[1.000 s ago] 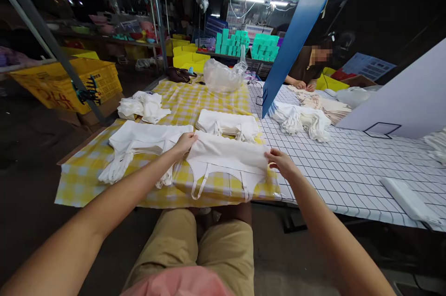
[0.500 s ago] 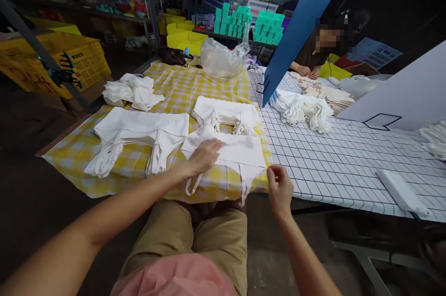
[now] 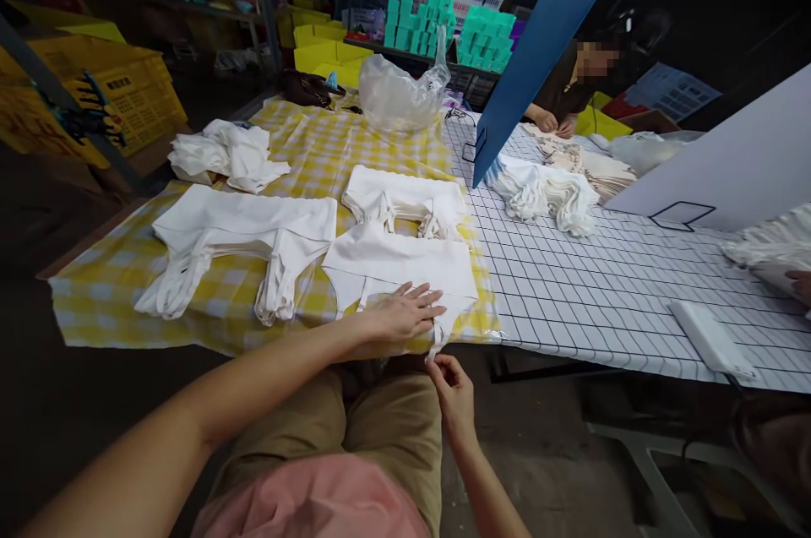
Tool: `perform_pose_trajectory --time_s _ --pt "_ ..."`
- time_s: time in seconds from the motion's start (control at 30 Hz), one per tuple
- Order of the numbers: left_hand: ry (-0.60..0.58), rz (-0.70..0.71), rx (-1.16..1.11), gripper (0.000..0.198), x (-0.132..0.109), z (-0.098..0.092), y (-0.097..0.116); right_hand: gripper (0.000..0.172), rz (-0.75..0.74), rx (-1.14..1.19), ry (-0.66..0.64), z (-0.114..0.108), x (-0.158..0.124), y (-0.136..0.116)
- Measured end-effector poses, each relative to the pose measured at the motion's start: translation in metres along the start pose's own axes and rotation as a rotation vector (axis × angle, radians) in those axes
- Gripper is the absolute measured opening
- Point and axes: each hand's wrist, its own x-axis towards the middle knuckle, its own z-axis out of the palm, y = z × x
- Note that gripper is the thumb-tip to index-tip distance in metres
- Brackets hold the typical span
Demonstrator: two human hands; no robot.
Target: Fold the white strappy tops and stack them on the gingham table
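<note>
A white strappy top (image 3: 405,259) lies flat near the table's front edge, its straps toward me. My left hand (image 3: 409,314) rests palm down on its lower part, fingers spread. Just below, my right hand (image 3: 454,390) is closed in a pinch at the end of the top's right strap (image 3: 436,344), which hangs at the edge. Behind this top is a stack of white tops (image 3: 405,193), partly covered by it. To the left lies another stack of white tops (image 3: 253,221) with straps facing me.
A crumpled white cloth heap (image 3: 228,154) and a clear plastic bag (image 3: 402,95) sit on the yellow checked cloth (image 3: 310,133). A blue panel (image 3: 551,57) divides the table. Beyond it, a co-worker's hands (image 3: 554,122) handle beige fabric. A white box-like device (image 3: 710,339) lies at right.
My left hand has slid toward me and right across the top. My right hand has moved left and down from the top's corner to the strap end. The view has shifted slightly.
</note>
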Motion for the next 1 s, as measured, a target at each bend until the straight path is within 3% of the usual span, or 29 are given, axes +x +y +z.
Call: perform_pose_trajectory --time_s 0.23,0.47,0.67,0.77,0.83,0.9,1.0 --pt "0.006 -0.001 -0.035 0.044 0.0 0.0 0.001 0.022 -0.089 0.102 -0.026 -0.007 -0.018 -0.016" --pt "0.015 -0.009 -0.047 0.045 -0.001 0.001 0.002 0.022 0.094 0.26 -0.073 -0.013 -0.02 -0.017" --pt "0.034 -0.002 -0.06 0.045 0.001 0.006 0.0 0.03 0.202 0.334 -0.003 -0.012 -0.027 -0.013" --pt "0.061 0.014 -0.09 0.046 0.001 0.006 -0.001 0.036 0.187 0.281 0.037 -0.016 -0.033 -0.014" --pt "0.135 0.01 -0.132 0.049 -0.002 0.002 -0.006 0.038 0.117 0.186 0.115 -0.023 -0.031 -0.018" --pt "0.293 -0.063 -0.172 0.051 -0.007 -0.008 -0.016 0.035 0.005 0.068 0.217 -0.034 -0.016 -0.026" --pt "0.615 -0.356 -0.173 0.047 -0.018 -0.031 -0.044 0.029 -0.143 -0.13 0.285 -0.051 0.031 -0.044"
